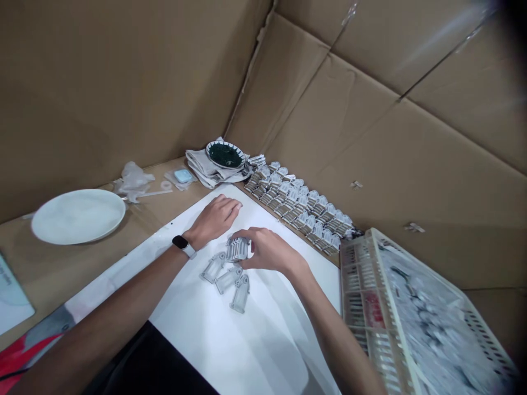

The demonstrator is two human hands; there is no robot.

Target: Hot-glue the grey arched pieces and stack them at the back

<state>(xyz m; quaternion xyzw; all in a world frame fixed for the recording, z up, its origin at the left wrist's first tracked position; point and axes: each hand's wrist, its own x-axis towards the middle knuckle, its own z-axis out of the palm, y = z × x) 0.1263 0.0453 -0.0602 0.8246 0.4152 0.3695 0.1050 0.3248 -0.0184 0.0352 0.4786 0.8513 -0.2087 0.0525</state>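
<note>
My right hand [272,248] grips a small stack of clear plastic pieces [236,249] between thumb and fingers, low over a white board [197,340]. Close below the stack lie three loose clear plastic pieces [228,280], each a flat frame with a rounded, narrower end. Left of the stack, my left hand [214,219] rests on the board with its fingers curled and close together. Its palm side is hidden, so whatever it holds, if anything, does not show. A watch [181,243] with a dark face and a light strap is on the left wrist.
Rows of stacked clear pieces [296,200] line the board's far right edge. A cream plastic basket [373,285] holding bagged parts stands right. A white plate [78,216], a plastic bag [134,178] and a dish of dark green material [224,154] sit left and behind. Cardboard walls [391,164] enclose the space.
</note>
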